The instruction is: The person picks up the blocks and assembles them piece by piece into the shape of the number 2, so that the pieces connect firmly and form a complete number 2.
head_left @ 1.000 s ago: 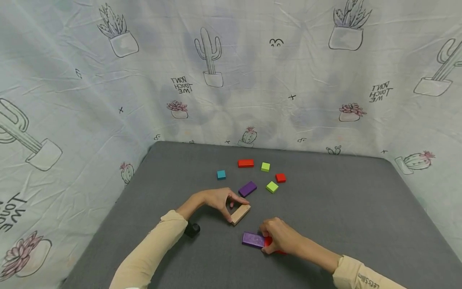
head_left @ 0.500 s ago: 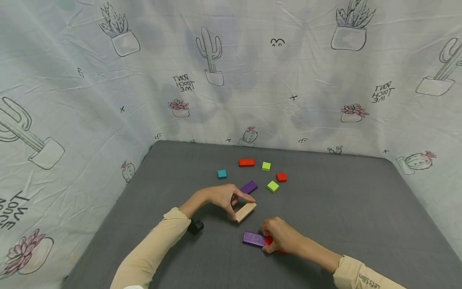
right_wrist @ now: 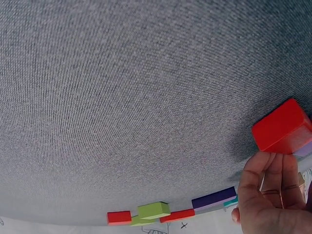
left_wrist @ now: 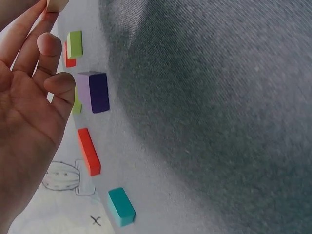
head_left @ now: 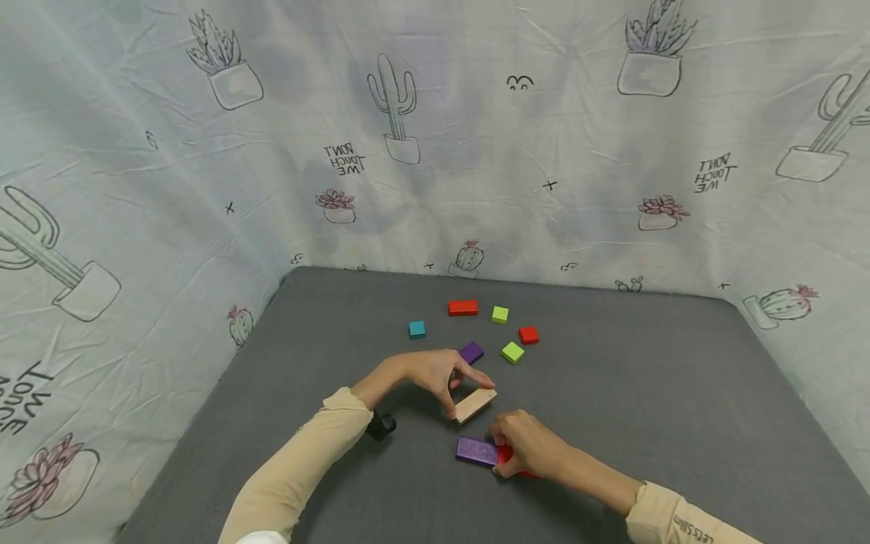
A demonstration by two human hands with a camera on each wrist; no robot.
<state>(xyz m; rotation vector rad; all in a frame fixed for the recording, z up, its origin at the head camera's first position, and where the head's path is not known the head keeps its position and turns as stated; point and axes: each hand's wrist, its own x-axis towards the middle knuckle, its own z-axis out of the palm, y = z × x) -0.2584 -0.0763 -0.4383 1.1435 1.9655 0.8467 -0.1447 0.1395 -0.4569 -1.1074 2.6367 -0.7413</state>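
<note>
My left hand (head_left: 433, 370) pinches a plain wooden block (head_left: 476, 406) by its two ends, between thumb and fingertips. The block is held slantwise, a little beyond a purple block (head_left: 475, 451) on the grey table. Only a corner of the wooden block shows at the top of the left wrist view. Nearer the front, my right hand (head_left: 533, 447) grips a red block (right_wrist: 282, 127) between thumb and fingers. In the head view this hand covers much of the red block, whose end meets the right end of the purple one.
Behind the left hand lies another purple block (head_left: 472, 352). Farther back are a teal block (head_left: 417, 329), a red bar (head_left: 463, 307), a small red block (head_left: 529, 335) and two lime green blocks, one farther (head_left: 500, 314), one nearer (head_left: 513, 352). Cactus-print cloth (head_left: 448, 151) surrounds the table.
My left hand has carried the wooden block to the right, and it now overlaps part of the far purple block in the head view. The right hand has stayed in place.
</note>
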